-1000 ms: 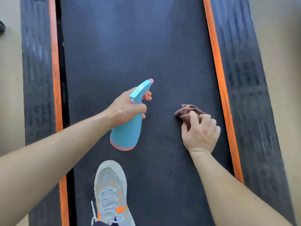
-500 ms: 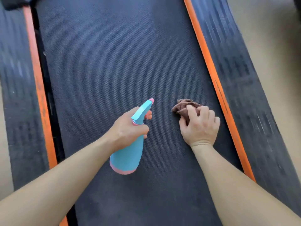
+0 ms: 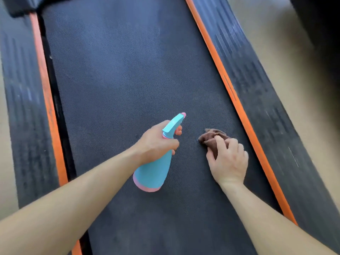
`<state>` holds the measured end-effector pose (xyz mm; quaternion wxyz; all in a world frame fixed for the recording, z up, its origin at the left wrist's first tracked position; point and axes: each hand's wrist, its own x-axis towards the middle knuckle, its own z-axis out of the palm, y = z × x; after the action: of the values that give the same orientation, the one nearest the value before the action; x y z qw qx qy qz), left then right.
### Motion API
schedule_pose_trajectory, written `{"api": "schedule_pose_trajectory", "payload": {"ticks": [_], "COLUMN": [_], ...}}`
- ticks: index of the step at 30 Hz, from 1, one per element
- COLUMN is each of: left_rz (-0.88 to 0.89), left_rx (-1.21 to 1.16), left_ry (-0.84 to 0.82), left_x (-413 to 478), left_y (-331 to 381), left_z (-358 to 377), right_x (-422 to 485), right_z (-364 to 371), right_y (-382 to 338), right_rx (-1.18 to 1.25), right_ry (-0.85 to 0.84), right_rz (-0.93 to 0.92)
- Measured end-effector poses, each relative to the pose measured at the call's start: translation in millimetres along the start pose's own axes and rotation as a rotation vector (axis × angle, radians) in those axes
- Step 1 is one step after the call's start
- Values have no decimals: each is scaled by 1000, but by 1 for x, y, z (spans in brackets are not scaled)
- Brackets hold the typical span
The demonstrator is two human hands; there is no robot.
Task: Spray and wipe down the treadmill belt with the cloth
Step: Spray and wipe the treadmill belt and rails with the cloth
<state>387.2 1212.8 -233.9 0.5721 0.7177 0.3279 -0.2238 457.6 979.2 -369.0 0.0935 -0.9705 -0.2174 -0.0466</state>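
Near the middle of the treadmill belt (image 3: 128,70), the left hand (image 3: 156,142) grips the neck of a turquoise spray bottle (image 3: 154,173), fingers curled round it below the trigger. Its pink-tipped nozzle (image 3: 183,115) points toward 1 o'clock, up the belt. Just beside it at 3 o'clock, but not touching, the right hand (image 3: 230,162) rests on the belt with its fingers bent over a bunched brown cloth (image 3: 211,138), pinching it against the surface. The cloth pokes out past the fingertips toward 11 o'clock.

Over the last second both hands have travelled up the belt together, keeping the same spacing. A grey shoe that stood at 6 o'clock has dropped out of sight, and a dark motor cover (image 3: 20,6) has come in at the 11 o'clock corner. That suggests the person is working forward in stretches, with the length toward 12 o'clock yet to be sprayed and wiped. No mist or wet patch is visible, so whether the trigger is being squeezed cannot be told.

Orange strips (image 3: 237,100) edge the belt at 9 and 3 o'clock, ribbed black side rails (image 3: 266,100) lie beyond them, then beige floor (image 3: 276,34).
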Motion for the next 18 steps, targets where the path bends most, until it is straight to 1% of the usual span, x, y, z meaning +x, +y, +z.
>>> {"api": "schedule_pose_trajectory", "payload": {"ticks": [3, 5, 7, 11, 18], "left_rz": [-7, -20, -33, -32, -25], "left_rx": [48, 85, 136, 133, 91], "left_ry": [-64, -124, -155, -121, -19], "left_x": [-9, -15, -20, -22, -19], "left_y": [0, -1, -1, -2, -5], "left_z": [19, 32, 41, 50, 50], "right_x": [-79, -94, -91, -89, -88], "right_z": [-14, -16, -15, -14, -14], "right_y": [17, 18, 15, 13, 12], "right_rx": [-31, -30, -28, -18, -6], "right_ry": [-65, -105, -91, -58, -58], "right_rz": [46, 88, 114, 102, 132]}}
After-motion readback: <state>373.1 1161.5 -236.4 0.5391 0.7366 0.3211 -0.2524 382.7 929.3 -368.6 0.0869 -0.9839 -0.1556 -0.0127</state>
